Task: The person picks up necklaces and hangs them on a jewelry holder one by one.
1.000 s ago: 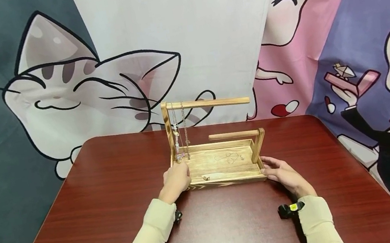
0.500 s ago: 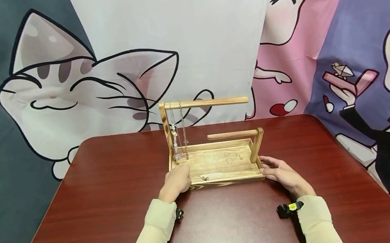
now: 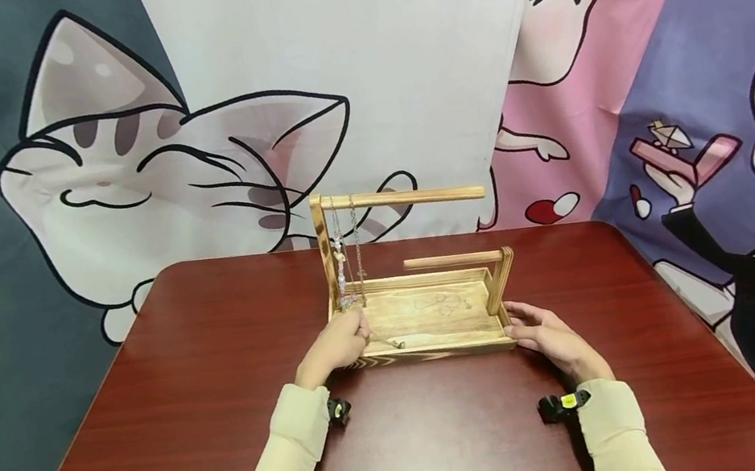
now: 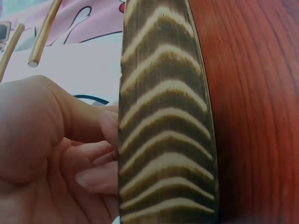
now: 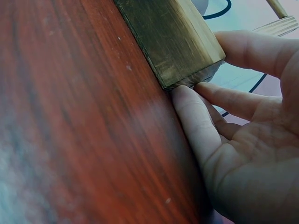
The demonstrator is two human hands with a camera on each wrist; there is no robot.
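A wooden jewelry stand (image 3: pixel 432 354), a shallow tray with two raised bars, rests on the table. My left hand (image 3: pixel 336 341) is over the tray's left front corner, its fingertips pinching a thin necklace (image 3: pixel 394 343) whose small pendant end trails on the tray floor. In the left wrist view, the tray's striped wall (image 4: pixel 166 126) partly hides those fingertips. My right hand (image 3: pixel 552 338) holds the tray's right front corner between thumb and fingers. From the right wrist view, fingertips (image 5: pixel 187 100) touch that wooden corner (image 5: pixel 191 51). Another thin chain (image 3: pixel 442 305) lies in the tray.
Several necklaces (image 3: pixel 340 257), one beaded, hang at the left end of the tall upper bar (image 3: pixel 416 196). A shorter bar (image 3: pixel 454 260) rises at the right. The red-brown table (image 3: pixel 220 357) ends before a cartoon-printed backdrop (image 3: pixel 395 62).
My left hand has turned and shifted slightly up and left, with a stretch of the thin necklace now showing from its fingertips. The right hand stays on the tray corner.
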